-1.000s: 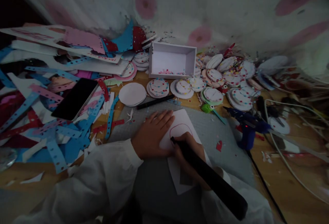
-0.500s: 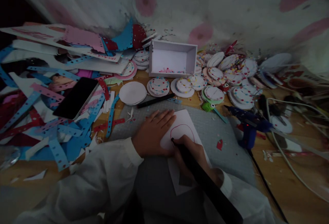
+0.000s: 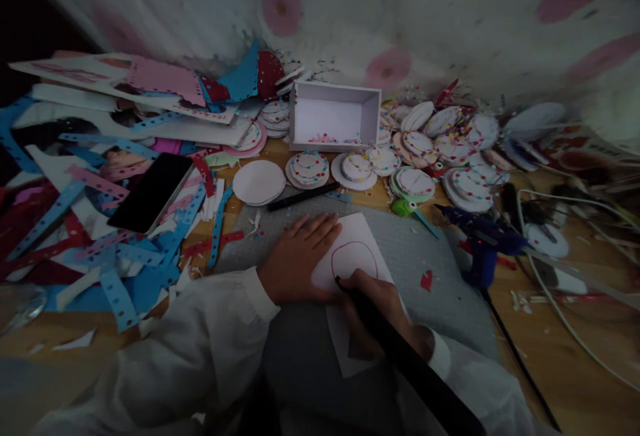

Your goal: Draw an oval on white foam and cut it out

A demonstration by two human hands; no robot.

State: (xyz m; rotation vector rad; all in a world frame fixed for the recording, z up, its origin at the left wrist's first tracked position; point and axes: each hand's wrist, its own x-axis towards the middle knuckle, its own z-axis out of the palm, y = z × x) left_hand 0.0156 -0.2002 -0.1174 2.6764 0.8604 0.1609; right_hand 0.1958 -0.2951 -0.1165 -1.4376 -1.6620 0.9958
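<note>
My right hand (image 3: 383,303) is closed around a thick black pen (image 3: 400,349), its tip touching a white sheet (image 3: 361,229). On that sheet runs a dark red circle outline, partly covered by my right fingers at its lower side. My left hand (image 3: 300,263) lies flat, fingers stretched, on the left part of the sheet. Under the paper is a grey cutting mat (image 3: 420,249). Just beyond my left hand rest a second black pen (image 3: 303,197) and a small stack of white discs (image 3: 259,183).
A phone (image 3: 153,193) lies on coloured strips (image 3: 115,283) at left. Behind the mat stand a white box (image 3: 335,119) and several decorated paper discs (image 3: 356,168). To the right are a green frog figure (image 3: 404,207), a blue glue gun (image 3: 483,243) and cables (image 3: 555,309).
The pen tip has moved down and slightly right along the circle's lower left, and the red line there is longer. My left hand stays in place.
</note>
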